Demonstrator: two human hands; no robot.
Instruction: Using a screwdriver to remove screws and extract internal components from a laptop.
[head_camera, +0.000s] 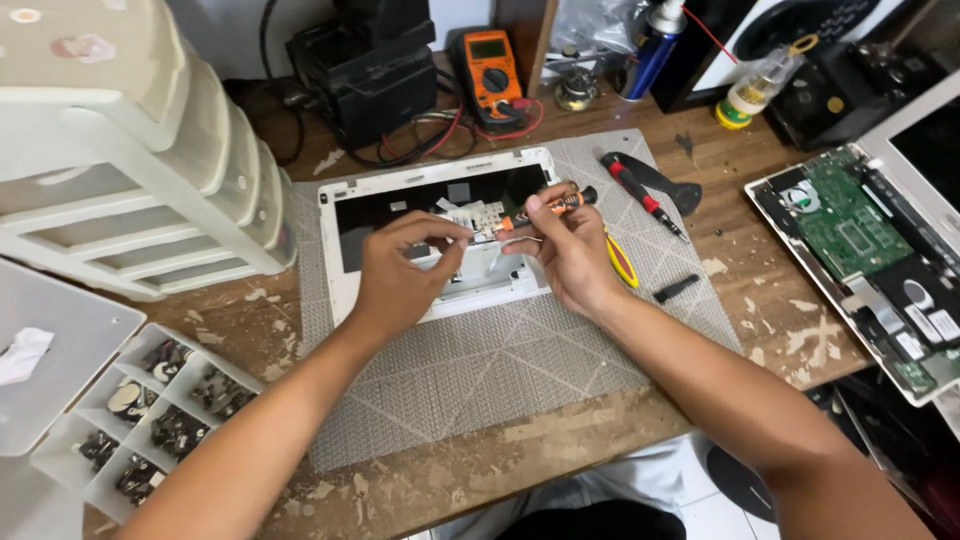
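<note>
both forearms come in from the bottom edge and meet mid-frame over the white laptop shell (432, 178), which lies open-side up on the grey mat (500, 350), centre of frame. right hand (568, 250) pinches the orange-handled screwdriver (540, 210) between thumb and fingers, shaft angled down-left so the tip lands on the small part at the shell's middle. left hand (400, 270) has fingers pressed together on that same small part (472, 222), looks like steadying it for the driver; exactly what it grips is hidden by the fingertips. mat likely there to stop slipping. around: red-black screwdriver (640, 195) and yellow-handled tool (620, 262) right of the hands, orange multimeter (492, 70) top centre, opened second laptop (865, 250) with green board at right, compartment tray (150, 410) of small parts lower left, drawer unit (130, 160) upper left. nothing blocks the hands.
</note>
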